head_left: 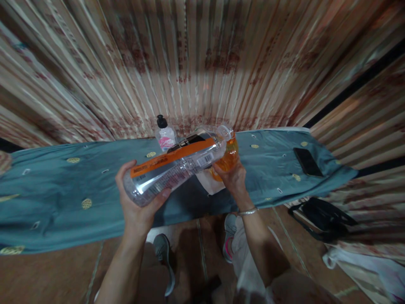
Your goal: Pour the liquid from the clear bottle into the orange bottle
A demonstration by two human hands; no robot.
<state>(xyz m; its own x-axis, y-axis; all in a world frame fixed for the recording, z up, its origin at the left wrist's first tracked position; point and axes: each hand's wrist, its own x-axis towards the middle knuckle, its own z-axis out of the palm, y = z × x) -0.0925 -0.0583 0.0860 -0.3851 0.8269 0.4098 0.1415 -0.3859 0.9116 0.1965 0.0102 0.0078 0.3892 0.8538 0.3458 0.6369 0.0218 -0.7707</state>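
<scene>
My left hand point(141, 198) is wrapped round the base of a large clear plastic bottle point(177, 160) with an orange and dark label. The bottle is tilted, its open-looking neck pointing up to the right. Close behind that neck is a smaller orange bottle point(232, 150), gripped by my right hand point(232, 175); whether the two bottles touch, I cannot tell. Behind the large bottle, to the left, stands a clear bottle with a black pump top point(165, 137) and a pink print. Something white and flat, perhaps a cloth or paper point(210, 185), lies below the orange bottle.
A blue-green patterned cloth point(60, 190) covers the narrow table. Toward its right end lies a black phone point(307, 161). Pleated curtains point(202, 55) hang right behind. On the floor at the right are a black bag point(325, 217) and pale fabric point(363, 270).
</scene>
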